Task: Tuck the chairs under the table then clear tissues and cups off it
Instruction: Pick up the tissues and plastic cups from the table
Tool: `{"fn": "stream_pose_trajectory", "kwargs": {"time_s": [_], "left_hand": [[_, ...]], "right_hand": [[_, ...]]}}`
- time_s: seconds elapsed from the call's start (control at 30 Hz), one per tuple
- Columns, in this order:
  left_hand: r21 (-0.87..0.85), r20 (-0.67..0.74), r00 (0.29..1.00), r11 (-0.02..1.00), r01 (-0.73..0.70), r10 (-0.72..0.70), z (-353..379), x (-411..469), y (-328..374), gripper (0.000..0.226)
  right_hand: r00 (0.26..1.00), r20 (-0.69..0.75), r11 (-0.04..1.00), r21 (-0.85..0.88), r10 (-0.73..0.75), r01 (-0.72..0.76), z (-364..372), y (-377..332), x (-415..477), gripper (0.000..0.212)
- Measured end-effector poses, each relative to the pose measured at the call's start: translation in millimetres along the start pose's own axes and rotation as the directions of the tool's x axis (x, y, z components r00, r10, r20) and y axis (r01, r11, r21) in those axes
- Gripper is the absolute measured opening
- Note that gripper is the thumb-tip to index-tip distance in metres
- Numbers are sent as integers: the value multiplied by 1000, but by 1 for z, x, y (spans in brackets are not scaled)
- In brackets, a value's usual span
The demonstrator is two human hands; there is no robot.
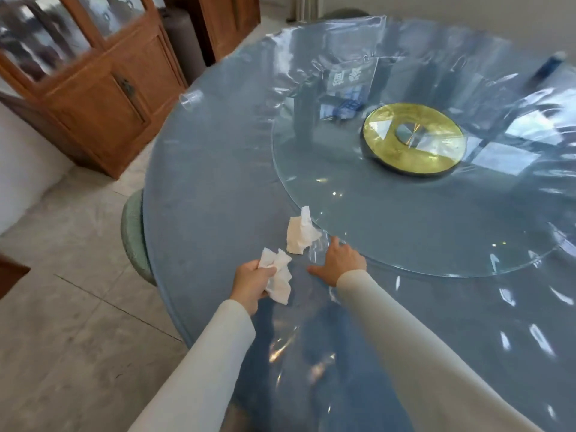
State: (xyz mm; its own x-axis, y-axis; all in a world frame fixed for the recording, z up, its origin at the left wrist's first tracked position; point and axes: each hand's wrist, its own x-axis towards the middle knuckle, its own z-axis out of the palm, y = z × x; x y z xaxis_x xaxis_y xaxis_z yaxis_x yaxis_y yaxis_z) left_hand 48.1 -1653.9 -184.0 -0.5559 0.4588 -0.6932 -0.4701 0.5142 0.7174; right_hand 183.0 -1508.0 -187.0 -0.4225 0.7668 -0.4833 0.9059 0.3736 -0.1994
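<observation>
Left grip [252, 285] clenches crumpled white tissue [279, 275], lower centre. Right grip [338, 263] splayed, released, beside clear plastic cup [318, 252] and second white tissue [300, 235] on round blue surface [212, 182].

The tabletop [202, 169] is covered in glossy, wrinkled clear plastic film, the turntable [405, 226] is made of smooth reflective glass on a shiny gold-coloured hub [436, 151], the gripped tissue [279, 277] and the loose tissue [299, 233] are seen as crumpled matt white paper, and the upper-left cabinet [103, 98] is finished in varnished wood.
</observation>
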Motion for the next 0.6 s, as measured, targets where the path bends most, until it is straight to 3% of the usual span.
{"fn": "stream_pose_trajectory", "kwargs": {"time_s": [0.13,0.3,0.43,0.6], "left_hand": [[15,82,997,1000,-6,5,-28,25,25,10],[11,145,989,1000,-23,22,-56,48,47,11],[9,166,986,1000,-12,10,-59,55,56,12],[27,216,976,999,-21,15,-35,51,70,14]], "right_hand": [[987,-6,987,-7,163,-163,8,-27,17,98],[962,-21,961,58,273,-272,16,-40,29,77],[957,-43,944,182,289,-277,5,-38,22,58],[973,-81,936,302,216,-183,-33,-19,-9,69]]}}
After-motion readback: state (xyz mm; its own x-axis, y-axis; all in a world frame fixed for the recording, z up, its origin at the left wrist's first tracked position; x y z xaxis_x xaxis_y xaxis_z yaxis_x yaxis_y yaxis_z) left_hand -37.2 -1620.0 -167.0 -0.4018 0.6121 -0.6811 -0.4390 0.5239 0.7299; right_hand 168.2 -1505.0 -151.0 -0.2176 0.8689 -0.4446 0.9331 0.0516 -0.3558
